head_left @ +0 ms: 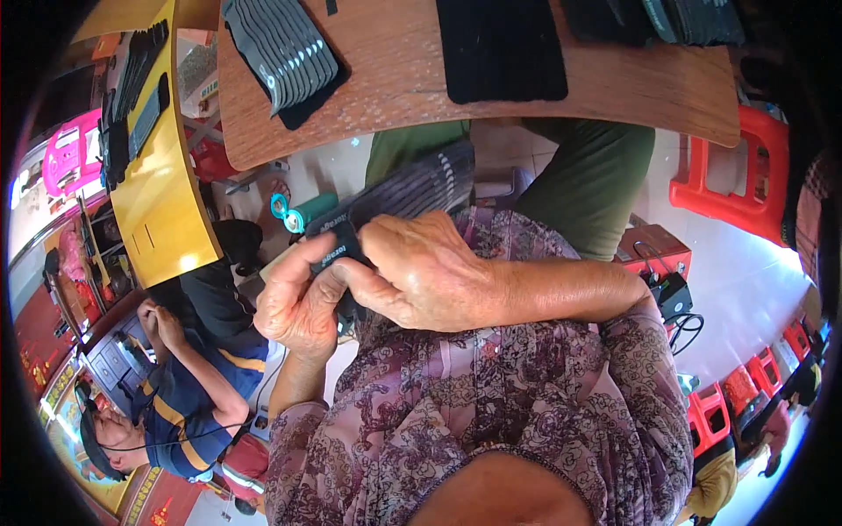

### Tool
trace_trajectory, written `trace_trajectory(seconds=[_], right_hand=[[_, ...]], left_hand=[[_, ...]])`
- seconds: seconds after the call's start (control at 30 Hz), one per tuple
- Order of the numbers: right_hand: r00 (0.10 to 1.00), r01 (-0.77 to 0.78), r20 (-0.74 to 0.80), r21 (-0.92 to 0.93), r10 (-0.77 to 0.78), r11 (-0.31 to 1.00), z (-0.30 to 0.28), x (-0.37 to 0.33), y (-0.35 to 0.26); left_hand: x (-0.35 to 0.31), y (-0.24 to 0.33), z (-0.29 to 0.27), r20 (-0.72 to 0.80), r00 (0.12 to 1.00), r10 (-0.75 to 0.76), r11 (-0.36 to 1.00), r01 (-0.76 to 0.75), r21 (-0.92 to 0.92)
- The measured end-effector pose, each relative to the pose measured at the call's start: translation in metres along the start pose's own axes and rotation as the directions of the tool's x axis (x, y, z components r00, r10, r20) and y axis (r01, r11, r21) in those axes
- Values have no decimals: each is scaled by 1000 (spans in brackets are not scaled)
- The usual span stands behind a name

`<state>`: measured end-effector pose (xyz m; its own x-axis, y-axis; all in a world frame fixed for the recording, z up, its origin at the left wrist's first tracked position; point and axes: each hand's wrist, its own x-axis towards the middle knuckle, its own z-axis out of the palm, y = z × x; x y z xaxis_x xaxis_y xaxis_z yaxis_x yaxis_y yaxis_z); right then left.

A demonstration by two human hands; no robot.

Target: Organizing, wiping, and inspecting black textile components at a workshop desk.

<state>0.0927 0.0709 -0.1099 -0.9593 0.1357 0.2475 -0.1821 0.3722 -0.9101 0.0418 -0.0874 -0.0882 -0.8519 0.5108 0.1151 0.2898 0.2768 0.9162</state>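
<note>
1. A brown wood-grain table with a curved near edge spans the top of the view, in front of the person.
2. A glossy yellow tabletop stands to its left, with dark flat pieces lying along it.
3. A co-worker in a navy top with yellow stripes is at the lower left, hands together.
4. A red plastic stool is beside the brown table's right end.
5. A black, flat rectangular sheet lies on the brown table.
6. A fanned stack of grey flat pieces with pale markings lies left of that sheet, on black material.
7. A fanned bundle of dark, flat strips with pale print is held over the person's lap, clear of the table; its far end is blurred.
8. The right hand is closed, fingers curled against the bundle.
9. The left hand pinches the bundle's near end between thumb and fingers.
10. A teal cylindrical container shows just beyond the left hand.
</note>
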Motion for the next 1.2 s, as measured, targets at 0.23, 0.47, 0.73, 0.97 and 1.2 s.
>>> trace_trajectory(seconds=[0.23, 0.47, 0.73, 0.97, 1.2], right_hand=[[990, -17, -134, 181, 42, 983, 4, -4, 8], [998, -46, -29, 349, 60, 936, -11, -6, 10], [822, -540, 236, 610, 518, 580, -43, -3, 6], [810, -552, 238, 617, 535, 561, -25, -10, 11], [931, -357, -16, 150, 364, 922, -20, -10, 11]], left_hand=[[-6, -6, 6, 152, 974, -168, 951, 120, 284], [5, 11, -3, 189, 972, -137, 971, 94, 221], [36, 15, 31, 280, 929, -243, 966, 257, -12], [23, -1, 43, 201, 954, -223, 965, 246, -97], [15, -11, 46, 67, 996, 60, 991, -68, 117]])
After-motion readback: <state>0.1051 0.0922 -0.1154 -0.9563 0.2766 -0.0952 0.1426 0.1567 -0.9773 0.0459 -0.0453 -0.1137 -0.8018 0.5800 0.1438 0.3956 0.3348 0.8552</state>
